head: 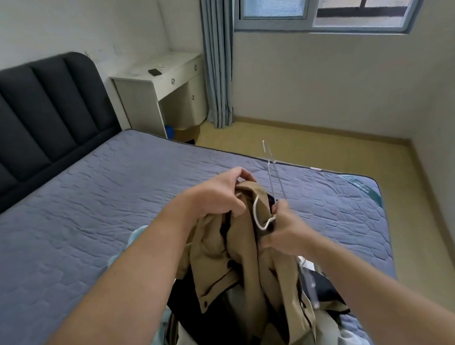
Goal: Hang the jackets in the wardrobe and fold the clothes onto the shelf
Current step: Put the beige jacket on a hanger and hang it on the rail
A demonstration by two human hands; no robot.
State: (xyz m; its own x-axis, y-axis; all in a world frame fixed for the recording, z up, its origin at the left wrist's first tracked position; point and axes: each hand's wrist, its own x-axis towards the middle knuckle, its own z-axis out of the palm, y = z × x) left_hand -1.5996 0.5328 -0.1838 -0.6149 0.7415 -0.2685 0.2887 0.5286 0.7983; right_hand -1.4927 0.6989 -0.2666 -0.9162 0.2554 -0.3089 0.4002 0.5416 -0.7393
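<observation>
No text can be read; the green label [364,186] on the mattress [84,217] is blurred.

Both hands hold a tan jacket [237,245] up above the bed [70,218]. The left hand [217,194] grips the collar from the top. The right hand [282,230] pinches a thin wire hanger [273,172] at the neck of the jacket, with the hook pointing up. Under the jacket lies a pile of clothes [184,305], dark and light blue. A white desk [160,92] stands beside the dark headboard [30,115].
</observation>
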